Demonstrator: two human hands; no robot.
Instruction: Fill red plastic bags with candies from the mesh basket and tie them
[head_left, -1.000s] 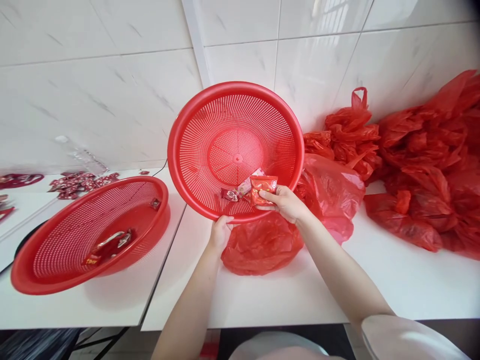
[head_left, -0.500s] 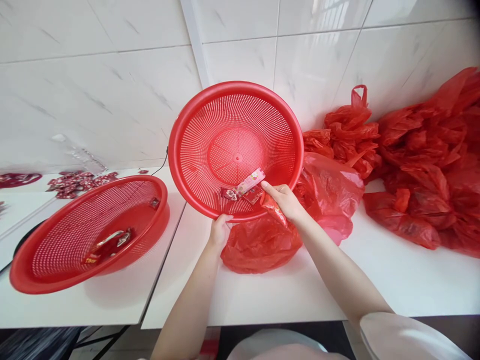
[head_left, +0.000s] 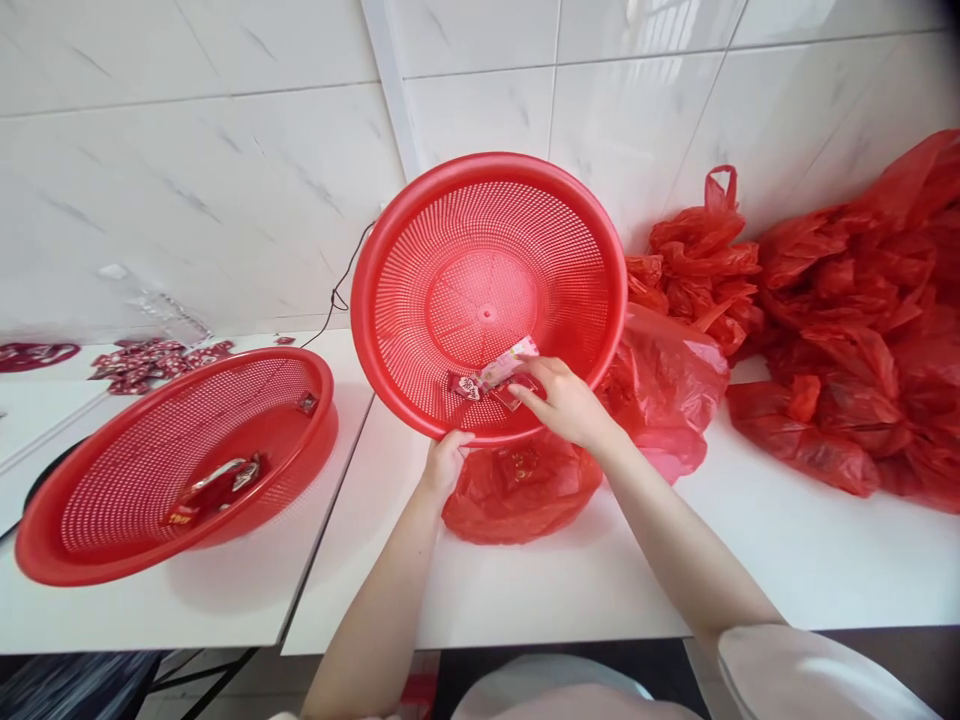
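Observation:
My left hand (head_left: 448, 462) grips the near rim of a round red plastic basket (head_left: 390, 370), which is tilted so that its inside faces me. Low inside it lie a pink packet (head_left: 496, 368), a small dark-red packet (head_left: 465, 386) and another red packet (head_left: 514, 392). My right hand (head_left: 566, 402) reaches over the near right rim, thumb and fingers apart, with its fingertips at the pink and red packets. Below the basket, a red plastic bag (head_left: 517, 510) lies on the table, and a red packet shows faintly in its top.
On the left, a second red basket (head_left: 300, 490) leans tilted with a few packets inside. Behind it lies a pile of small red packets (head_left: 142, 362). Several red plastic bags (head_left: 847, 400) fill the right side against the tiled wall (head_left: 480, 110). A gap (head_left: 326, 525) separates two white tables.
The orange-red packet has left my right hand, which has opened and moved over the packets in the basket. The basket has shifted slightly right and up.

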